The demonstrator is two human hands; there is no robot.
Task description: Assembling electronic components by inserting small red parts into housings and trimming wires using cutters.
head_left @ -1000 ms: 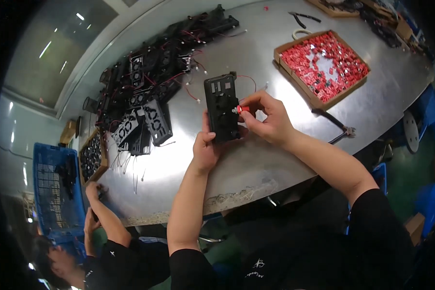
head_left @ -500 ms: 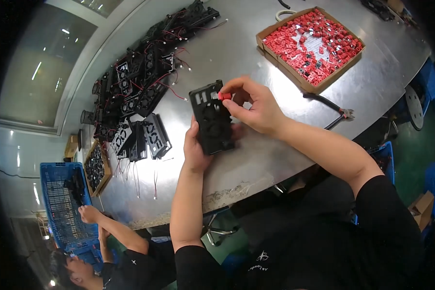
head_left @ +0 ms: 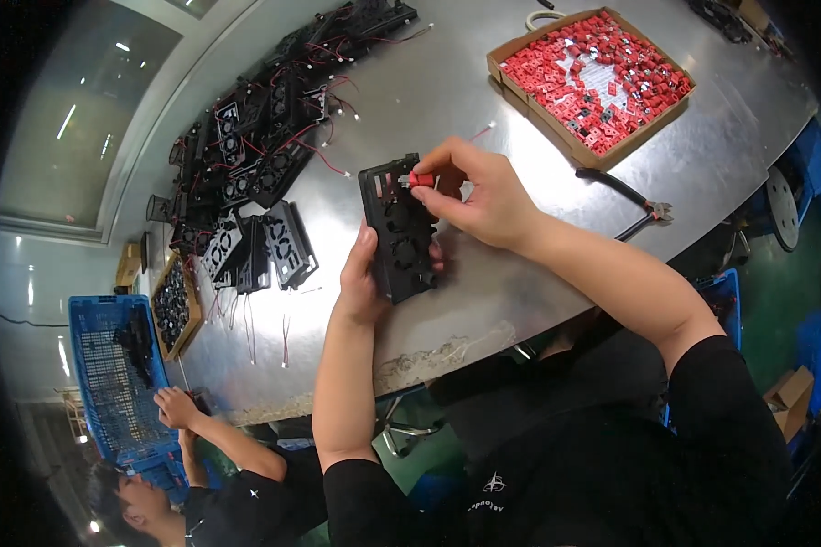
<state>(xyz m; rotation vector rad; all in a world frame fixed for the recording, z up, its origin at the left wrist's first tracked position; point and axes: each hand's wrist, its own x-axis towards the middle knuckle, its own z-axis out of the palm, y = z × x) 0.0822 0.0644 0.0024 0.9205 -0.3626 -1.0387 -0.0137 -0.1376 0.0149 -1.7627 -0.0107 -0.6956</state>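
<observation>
My left hand (head_left: 362,273) is closed round a black plastic housing (head_left: 398,239) with round fan openings, holding it tilted above the metal table. Between thumb and fingertips, my right hand (head_left: 483,196) pinches a small red connector (head_left: 420,180) with metal prongs. The connector is at the slots near the housing's upper end; whether its prongs have entered a slot I cannot tell. Part of the left hand's fingers is hidden behind the housing.
A cardboard tray (head_left: 540,117) of red connectors lies at the far right, with cutting pliers (head_left: 643,202) nearer. Many black fan housings (head_left: 274,137) with wires are heaped at left. Beyond them, a co-worker's hand (head_left: 175,407) is by a blue crate (head_left: 75,333).
The housing has turned slightly in my left hand, and its lower end sits a little lower. My right hand still pinches the red connector at the slots. The co-worker's hand has shifted slightly.
</observation>
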